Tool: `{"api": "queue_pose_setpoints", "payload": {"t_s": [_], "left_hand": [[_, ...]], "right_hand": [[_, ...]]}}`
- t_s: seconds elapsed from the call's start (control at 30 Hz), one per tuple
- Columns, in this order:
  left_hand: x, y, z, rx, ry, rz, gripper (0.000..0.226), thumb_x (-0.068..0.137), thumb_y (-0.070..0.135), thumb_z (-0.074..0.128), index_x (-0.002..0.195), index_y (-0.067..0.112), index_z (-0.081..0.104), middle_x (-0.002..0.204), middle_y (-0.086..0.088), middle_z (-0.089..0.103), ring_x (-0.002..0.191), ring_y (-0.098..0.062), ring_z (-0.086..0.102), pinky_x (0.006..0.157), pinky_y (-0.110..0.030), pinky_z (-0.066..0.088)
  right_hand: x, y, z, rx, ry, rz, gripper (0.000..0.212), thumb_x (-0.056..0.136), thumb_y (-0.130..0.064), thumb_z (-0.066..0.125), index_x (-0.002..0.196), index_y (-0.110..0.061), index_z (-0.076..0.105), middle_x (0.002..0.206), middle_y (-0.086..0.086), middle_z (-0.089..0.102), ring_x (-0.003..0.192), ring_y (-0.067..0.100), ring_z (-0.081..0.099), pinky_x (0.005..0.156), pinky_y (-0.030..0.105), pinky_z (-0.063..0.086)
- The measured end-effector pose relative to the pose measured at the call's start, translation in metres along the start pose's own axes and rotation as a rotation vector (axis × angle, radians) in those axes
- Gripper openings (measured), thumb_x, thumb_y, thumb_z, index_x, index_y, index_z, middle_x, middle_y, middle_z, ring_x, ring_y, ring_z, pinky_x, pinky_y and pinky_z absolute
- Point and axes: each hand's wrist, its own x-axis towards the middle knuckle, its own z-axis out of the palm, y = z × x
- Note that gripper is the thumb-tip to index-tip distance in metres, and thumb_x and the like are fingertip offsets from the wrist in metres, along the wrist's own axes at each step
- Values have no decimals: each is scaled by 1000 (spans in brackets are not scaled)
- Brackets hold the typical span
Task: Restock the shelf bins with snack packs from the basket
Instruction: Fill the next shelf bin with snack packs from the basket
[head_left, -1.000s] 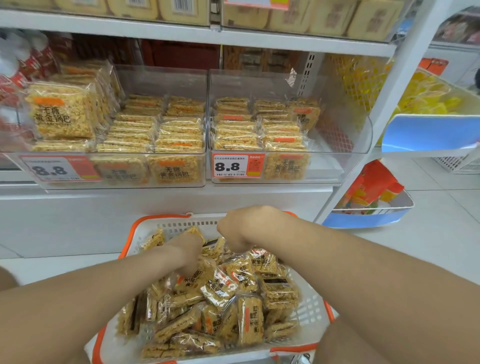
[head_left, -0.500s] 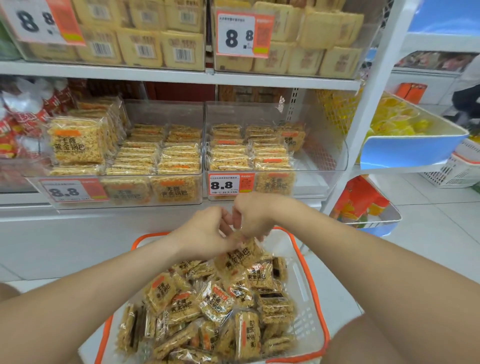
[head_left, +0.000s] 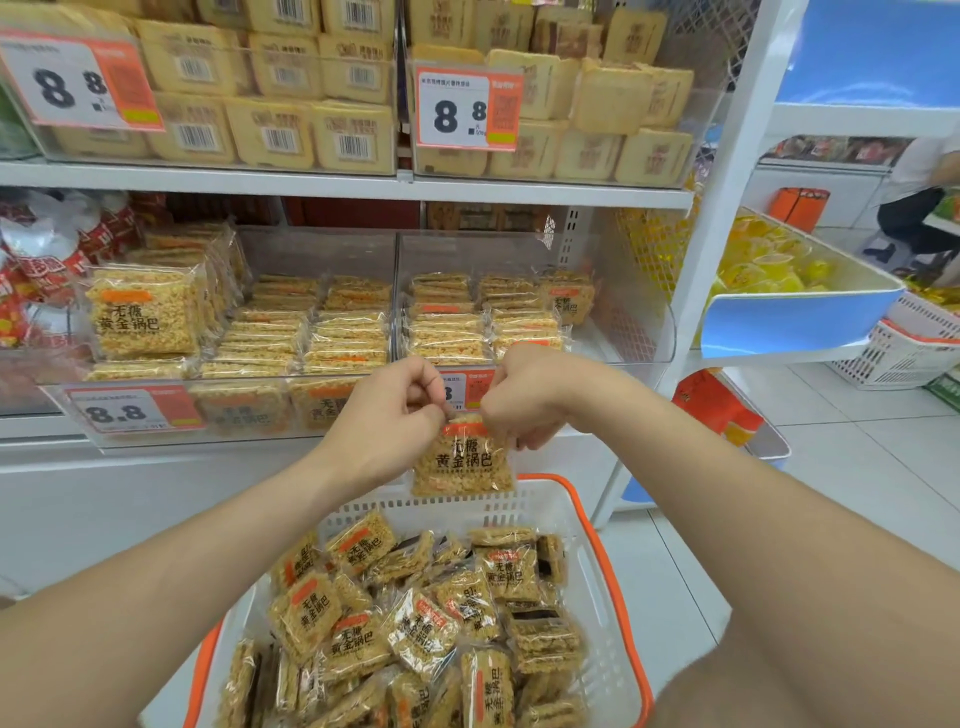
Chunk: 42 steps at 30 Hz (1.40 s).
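Left hand and right hand pinch a snack pack (printed 无糖黄金锅巴).

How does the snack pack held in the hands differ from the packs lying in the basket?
The held pack hangs upright, print facing the camera; the basket packs lie heaped, tilted every way. The left hand and right hand pinch the held pack at its top edge; no hand touches the basket packs. Both carry the same orange label and black print.
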Motion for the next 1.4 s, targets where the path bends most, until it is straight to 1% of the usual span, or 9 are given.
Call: {"api": "queue_pose_setpoints", "payload": {"t_s": [0.3,0.4,0.53,0.63,0.7,0.83,1.1,1.2,1.4], "left_hand": [[25,27,3,4,253,231,7,104,17,60,105,23,56,88,-2,70,72,-19,69,57,-39,52],[42,27,11,111,359,283,12,110,24,49,121,19,50,111,6,60,94,-12,63,77,-32,51],[61,28,25,187,336,333,25,110,16,46,135,14,46,131,-1,50,118,-17,57,101,-36,50],[73,27,34,331,214,356,29,108,12,48,136,12,50,136,-3,50,121,-17,56,99,-29,44],[82,25,38,416,136,337,30,107,14,50,137,12,53,140,-3,50,122,-16,55,97,-25,39],[99,19,44,511,35,310,31,108,22,48,136,14,58,141,-2,56,123,-19,58,97,-29,46],[129,18,53,664,-164,280,73,96,47,47,160,14,37,173,-9,23,159,-25,24,126,-44,28],[135,16,52,693,-289,169,88,90,59,35,168,23,16,178,-2,-2,163,-24,0,131,-54,8],[140,18,53,750,-406,85,87,91,63,21,168,24,16,178,1,-6,163,-24,-10,130,-57,-4]], "right_hand": [[-2,11,-26,103,113,-323,23,86,-32,76,89,-10,80,71,7,68,67,14,58,62,33,49],[12,23,-42,277,252,-249,28,82,-25,71,77,3,69,69,16,60,66,21,51,63,36,42],[42,45,-58,533,658,-68,30,88,-26,64,63,-16,48,55,-2,42,52,17,38,58,30,33],[67,63,-63,438,846,-52,10,91,-24,61,92,-16,65,84,0,64,80,20,60,72,33,45],[84,72,-65,318,932,-74,27,95,-24,60,122,-17,61,112,6,68,109,31,61,90,41,49],[110,79,-71,-46,1055,-59,46,94,-10,55,140,-19,51,124,7,65,123,36,52,102,51,35],[154,95,-73,-632,805,49,38,93,-20,67,128,-13,57,127,17,63,123,41,51,102,49,36],[170,97,-80,-625,764,79,37,94,-17,67,130,-12,60,130,20,59,126,42,50,104,49,38],[188,101,-86,-729,779,95,51,89,-11,68,138,-20,61,140,22,44,132,47,39,108,54,36]]}}
